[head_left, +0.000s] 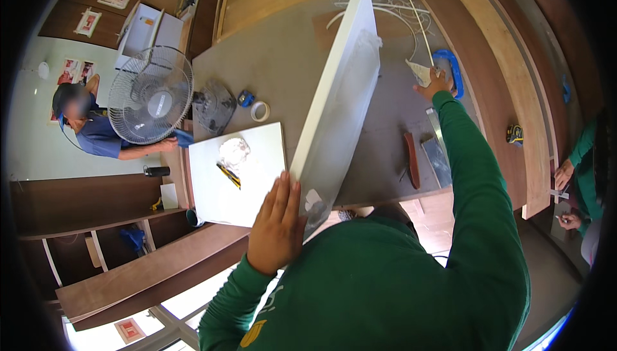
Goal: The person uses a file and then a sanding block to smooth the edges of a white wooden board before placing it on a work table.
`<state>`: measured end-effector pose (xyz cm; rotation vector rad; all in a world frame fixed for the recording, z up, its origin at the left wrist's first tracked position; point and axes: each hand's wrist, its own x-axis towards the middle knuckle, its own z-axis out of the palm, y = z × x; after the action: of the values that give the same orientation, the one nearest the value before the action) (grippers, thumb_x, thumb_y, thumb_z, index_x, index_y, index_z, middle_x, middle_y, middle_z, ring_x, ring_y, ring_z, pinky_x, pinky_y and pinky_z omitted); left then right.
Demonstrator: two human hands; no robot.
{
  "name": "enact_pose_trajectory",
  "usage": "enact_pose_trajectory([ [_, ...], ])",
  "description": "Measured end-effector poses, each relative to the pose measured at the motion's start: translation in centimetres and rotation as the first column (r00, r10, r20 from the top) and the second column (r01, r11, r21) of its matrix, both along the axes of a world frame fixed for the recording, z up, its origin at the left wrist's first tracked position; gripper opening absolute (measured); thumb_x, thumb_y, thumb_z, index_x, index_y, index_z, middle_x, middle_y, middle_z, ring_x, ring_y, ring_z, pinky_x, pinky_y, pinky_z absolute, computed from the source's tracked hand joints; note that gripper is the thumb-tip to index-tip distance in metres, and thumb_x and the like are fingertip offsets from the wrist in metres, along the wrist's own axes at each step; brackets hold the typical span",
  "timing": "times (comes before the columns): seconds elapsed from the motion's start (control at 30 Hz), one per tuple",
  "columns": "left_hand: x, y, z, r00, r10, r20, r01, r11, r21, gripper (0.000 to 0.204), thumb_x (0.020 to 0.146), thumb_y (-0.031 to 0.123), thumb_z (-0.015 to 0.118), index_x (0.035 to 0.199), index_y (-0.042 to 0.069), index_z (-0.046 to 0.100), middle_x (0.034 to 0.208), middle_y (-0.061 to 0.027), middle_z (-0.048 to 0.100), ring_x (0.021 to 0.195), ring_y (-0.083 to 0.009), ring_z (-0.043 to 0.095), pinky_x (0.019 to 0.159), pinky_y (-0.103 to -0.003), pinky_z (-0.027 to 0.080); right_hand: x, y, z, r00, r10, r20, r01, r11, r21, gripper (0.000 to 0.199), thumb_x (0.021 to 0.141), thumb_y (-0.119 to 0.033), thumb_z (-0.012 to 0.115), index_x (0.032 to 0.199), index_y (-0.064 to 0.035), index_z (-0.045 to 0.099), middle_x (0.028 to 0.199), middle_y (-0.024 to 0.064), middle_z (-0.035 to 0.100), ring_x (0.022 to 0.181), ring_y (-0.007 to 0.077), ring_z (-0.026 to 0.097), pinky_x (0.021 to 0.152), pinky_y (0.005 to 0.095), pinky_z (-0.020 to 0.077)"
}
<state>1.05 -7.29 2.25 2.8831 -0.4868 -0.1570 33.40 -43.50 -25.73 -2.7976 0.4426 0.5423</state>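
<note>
The left hand [277,222] lies flat with fingers extended over the near end of the white panel [340,113], which stands on edge, tilted, on the desk [276,71]; no closed grip is visible, and the thumb is hidden. If this hand slips or lifts, the panel may tip, since no other support is visible. A fall leftward could strike the white board [265,174] and the black-and-yellow utility knife [229,175] lying on it; whether its blade is extended cannot be told. A fall rightward could hit the reddish-brown curved object [411,161] or the outstretched arm. Loose translucent film [368,49] on the panel face may snag. Farther off, the right hand [437,86] has bent fingers at a beige folded piece [421,72]; grasp or mere contact cannot be told. Overreaching there could unbalance the left-hand support, and the thin strands [411,17] beyond could tangle.
</note>
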Motion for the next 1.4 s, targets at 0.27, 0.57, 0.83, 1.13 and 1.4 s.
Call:
enact_pose_trajectory([
  [0.27,10.1,-3.4,-1.0,0.981,-0.14,0.133,0.136,0.99,0.033,0.084,0.087,0.011,0.071,0.157,-0.008,0.028,0.162,-0.0319,0.03,0.144,-0.049,0.039,0.118,-0.048,0.036,-13.9,-5.9,-7.7,0.878,-0.175,0.446,0.022,0.945,0.326,0.052,0.096,-0.055,0.064,0.1,-0.0043,0.074,0.099,0.0178,0.071,0.097,0.0337,0.065,0.088,0.0471,0.051],
  [0.57,28.8,-7.6,-5.5,0.937,-0.216,0.275,0.225,0.974,-0.001,0.082,0.099,0.031,0.063,0.161,-0.003,0.022,0.167,-0.0268,0.022,0.15,-0.0443,0.032,0.124,-0.044,0.029,-29.6,-8.3,-8.0,0.836,-0.427,0.344,0.206,0.826,0.525,0.016,0.099,-0.022,0.065,0.099,-0.0066,0.068,0.079,0.0159,0.067,0.072,0.0269,0.064,0.07,0.0392,0.0523],
  [0.83,44.8,-11.6,-8.5,0.901,-0.243,0.36,0.244,0.969,0.045,0.074,0.097,0.027,0.061,0.157,-0.005,0.031,0.153,-0.0307,0.042,0.14,-0.0464,0.044,0.118,-0.045,0.036,-36.6,-9.6,-6.8,0.86,-0.43,0.274,0.254,0.827,0.502,0.016,0.091,-0.015,0.073,0.103,-0.0056,0.069,0.094,0.016,0.072,0.084,0.0311,0.07,0.076,0.0398,0.0558],
  [1.13,53.5,-10.7,-8.5,0.99,-0.001,0.139,0.017,0.994,-0.11,0.058,0.102,0.042,0.052,0.136,-0.005,0.055,0.134,-0.0312,0.06,0.126,-0.0498,0.056,0.108,-0.049,0.043,-33.2,-5.8,-6.7,0.947,-0.291,0.139,0.2,0.869,0.453,0.035,0.088,-0.021,0.075,0.118,-0.0059,0.067,0.111,0.0174,0.066,0.096,0.0357,0.066,0.088,0.0436,0.0538],
  [1.4,40.6,-11.2,-6.1,0.961,0.106,0.256,-0.073,0.988,-0.136,0.052,0.103,0.043,0.049,0.115,-0.005,0.063,0.111,-0.0347,0.068,0.105,-0.053,0.065,0.093,-0.057,0.051,-26.8,-4.9,-8.3,0.987,-0.163,0.011,0.163,0.986,0.044,0.068,0.086,-0.033,0.079,0.144,-0.0111,0.049,0.143,0.0135,0.049,0.136,0.0371,0.046,0.105,0.0548,0.0455],
])
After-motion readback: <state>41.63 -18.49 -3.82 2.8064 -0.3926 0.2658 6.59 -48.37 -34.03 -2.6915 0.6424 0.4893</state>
